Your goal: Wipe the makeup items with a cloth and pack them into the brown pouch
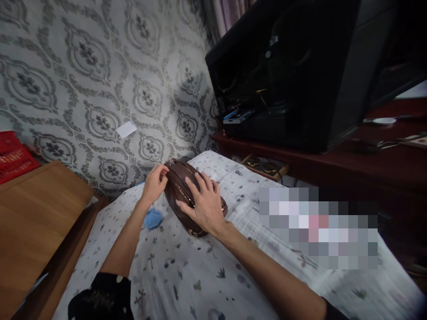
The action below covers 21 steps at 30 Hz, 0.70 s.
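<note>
A dark brown handbag [180, 178] with gold-toned zippers lies on the patterned white bed sheet [173, 266]. Across its top rests my right hand [207, 204], fingers spread and pressing lightly on the leather near the zipper line. My left hand [155, 183] is at the bag's far left end, its fingers curled in a pinch against the edge by the zipper's end. What those fingertips hold is too small and hidden to make out. A crumpled blue item [153, 218] lies on the sheet beside my left forearm.
A wooden cabinet [36, 209] with a red item [15, 158] on it stands at the left. On the right, a large black television [283, 75] sits on a dark red stand [320, 171] with an open drawer [283, 172]. A blurred-out patch covers part of the bed.
</note>
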Each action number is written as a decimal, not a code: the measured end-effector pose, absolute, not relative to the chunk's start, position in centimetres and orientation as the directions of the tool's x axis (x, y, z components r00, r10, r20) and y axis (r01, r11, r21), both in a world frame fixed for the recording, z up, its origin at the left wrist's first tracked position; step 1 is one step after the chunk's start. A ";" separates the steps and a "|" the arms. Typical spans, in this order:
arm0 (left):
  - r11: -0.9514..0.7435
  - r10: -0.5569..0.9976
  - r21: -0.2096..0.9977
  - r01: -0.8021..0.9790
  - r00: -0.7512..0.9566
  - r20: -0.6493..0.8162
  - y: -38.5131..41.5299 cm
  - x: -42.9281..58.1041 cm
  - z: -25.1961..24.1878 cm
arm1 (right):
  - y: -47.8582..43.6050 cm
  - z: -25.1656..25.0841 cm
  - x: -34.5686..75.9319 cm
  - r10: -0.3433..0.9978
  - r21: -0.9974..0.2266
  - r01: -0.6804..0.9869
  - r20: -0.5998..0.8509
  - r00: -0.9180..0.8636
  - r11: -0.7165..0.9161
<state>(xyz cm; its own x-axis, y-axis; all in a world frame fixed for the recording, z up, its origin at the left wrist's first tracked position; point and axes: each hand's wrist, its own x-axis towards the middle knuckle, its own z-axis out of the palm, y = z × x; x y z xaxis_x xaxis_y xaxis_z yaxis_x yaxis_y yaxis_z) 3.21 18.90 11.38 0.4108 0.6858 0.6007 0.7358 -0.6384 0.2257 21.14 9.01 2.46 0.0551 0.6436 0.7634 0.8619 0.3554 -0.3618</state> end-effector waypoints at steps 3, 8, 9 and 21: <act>-0.563 0.728 0.330 0.758 0.265 0.633 21.6 3.7 12.3 | 9.0 2.5 21.1 0.642 -0.370 0.858 0.764 0.063 0.356; -0.451 0.835 0.414 0.791 0.210 0.508 27.2 5.7 13.1 | 8.9 2.6 21.2 0.651 -0.370 0.852 0.758 0.046 0.370; -0.425 0.858 0.426 0.799 0.206 0.470 28.1 6.1 13.1 | 8.9 2.6 21.2 0.653 -0.374 0.850 0.756 0.048 0.370; -0.298 0.913 0.542 0.786 0.070 0.401 32.0 7.9 12.4 | 8.8 2.8 21.3 0.665 -0.395 0.838 0.745 0.052 0.377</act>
<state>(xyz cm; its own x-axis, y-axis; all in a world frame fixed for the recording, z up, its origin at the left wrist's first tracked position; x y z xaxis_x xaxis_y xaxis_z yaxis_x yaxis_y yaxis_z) 7.90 31.98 12.35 0.0700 0.9133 0.4013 0.7857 -0.2983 0.5419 21.25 8.80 2.81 0.0518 0.6647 0.7453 0.8376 0.3775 -0.3948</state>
